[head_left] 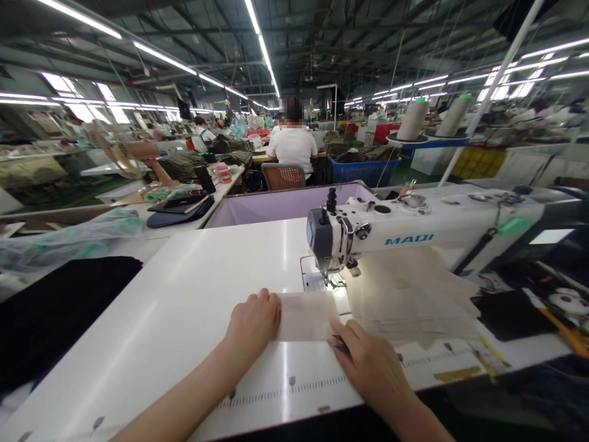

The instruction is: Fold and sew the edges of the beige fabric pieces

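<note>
My left hand (255, 319) is closed at the left edge of a small beige fabric piece (306, 316), fingers curled over it. The piece lies flat on the white sewing table, just in front of the presser foot (337, 281). At its right end is my right hand (370, 362), with the fingertips on the cloth. A small dark metal tool (339, 344) shows in the closed right hand, mostly hidden by the fingers. The white sewing machine (391, 227) has its lamp lit over the needle area. More beige fabric (409, 294) lies under the machine arm.
Black cloth (59, 313) covers the left side. A lilac-lined bin (271, 205) stands behind the table. At the right lie a black cloth piece (508, 314) and yellow tape (490, 356). Thread cones (413, 120) stand above the machine. A seated person (293, 147) is farther ahead.
</note>
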`<control>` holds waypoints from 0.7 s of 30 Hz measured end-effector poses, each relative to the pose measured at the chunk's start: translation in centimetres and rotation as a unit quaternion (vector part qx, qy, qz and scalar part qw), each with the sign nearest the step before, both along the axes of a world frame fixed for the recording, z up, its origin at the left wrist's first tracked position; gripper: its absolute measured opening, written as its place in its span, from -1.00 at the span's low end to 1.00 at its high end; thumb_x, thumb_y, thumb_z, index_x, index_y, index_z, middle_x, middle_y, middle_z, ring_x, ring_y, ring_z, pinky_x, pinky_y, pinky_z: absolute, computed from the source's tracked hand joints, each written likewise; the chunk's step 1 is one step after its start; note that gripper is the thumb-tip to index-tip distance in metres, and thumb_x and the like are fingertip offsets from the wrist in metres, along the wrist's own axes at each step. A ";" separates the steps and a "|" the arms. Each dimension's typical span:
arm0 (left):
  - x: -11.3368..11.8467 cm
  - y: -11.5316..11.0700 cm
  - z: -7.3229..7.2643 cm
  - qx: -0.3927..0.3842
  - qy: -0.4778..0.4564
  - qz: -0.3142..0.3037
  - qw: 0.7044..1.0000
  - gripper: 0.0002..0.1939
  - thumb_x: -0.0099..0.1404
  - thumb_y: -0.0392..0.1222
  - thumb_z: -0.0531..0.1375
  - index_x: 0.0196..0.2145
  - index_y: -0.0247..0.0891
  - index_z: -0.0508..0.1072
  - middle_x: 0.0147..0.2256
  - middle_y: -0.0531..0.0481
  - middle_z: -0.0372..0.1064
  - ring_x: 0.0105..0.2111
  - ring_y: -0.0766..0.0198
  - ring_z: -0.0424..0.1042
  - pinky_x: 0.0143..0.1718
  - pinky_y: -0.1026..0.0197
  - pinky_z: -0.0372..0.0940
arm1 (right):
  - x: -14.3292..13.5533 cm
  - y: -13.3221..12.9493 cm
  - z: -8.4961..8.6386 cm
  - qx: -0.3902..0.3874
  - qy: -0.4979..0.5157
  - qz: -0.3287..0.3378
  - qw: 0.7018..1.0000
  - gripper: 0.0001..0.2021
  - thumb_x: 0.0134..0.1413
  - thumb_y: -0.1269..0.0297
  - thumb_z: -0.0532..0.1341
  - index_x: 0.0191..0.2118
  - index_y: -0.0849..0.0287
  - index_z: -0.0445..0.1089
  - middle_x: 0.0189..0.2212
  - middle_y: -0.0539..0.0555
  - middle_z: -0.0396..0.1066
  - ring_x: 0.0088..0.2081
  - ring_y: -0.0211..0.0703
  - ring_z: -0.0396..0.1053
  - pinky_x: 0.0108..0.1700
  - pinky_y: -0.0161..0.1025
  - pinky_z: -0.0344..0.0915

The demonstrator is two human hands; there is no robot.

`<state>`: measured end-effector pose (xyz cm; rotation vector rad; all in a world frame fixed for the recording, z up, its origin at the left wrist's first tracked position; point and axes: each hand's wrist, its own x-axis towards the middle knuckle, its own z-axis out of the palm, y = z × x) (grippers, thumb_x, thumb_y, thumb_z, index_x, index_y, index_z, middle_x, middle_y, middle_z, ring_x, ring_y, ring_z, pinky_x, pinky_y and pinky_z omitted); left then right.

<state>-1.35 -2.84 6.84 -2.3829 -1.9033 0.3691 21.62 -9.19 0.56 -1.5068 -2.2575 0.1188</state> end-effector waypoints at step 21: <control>5.9 2.0 -3.6 0.064 -0.207 -0.261 0.941 -0.72 0.45 -0.22 0.10 0.09 -0.22 0.35 0.05 -0.15 0.39 0.08 0.02 0.35 0.08 -0.02 0.32 | 0.7 3.1 1.4 -0.085 0.007 0.016 0.996 -0.68 0.26 0.45 0.16 0.09 0.12 0.42 0.14 0.11 0.42 0.00 -0.03 0.49 -0.06 -0.20 0.45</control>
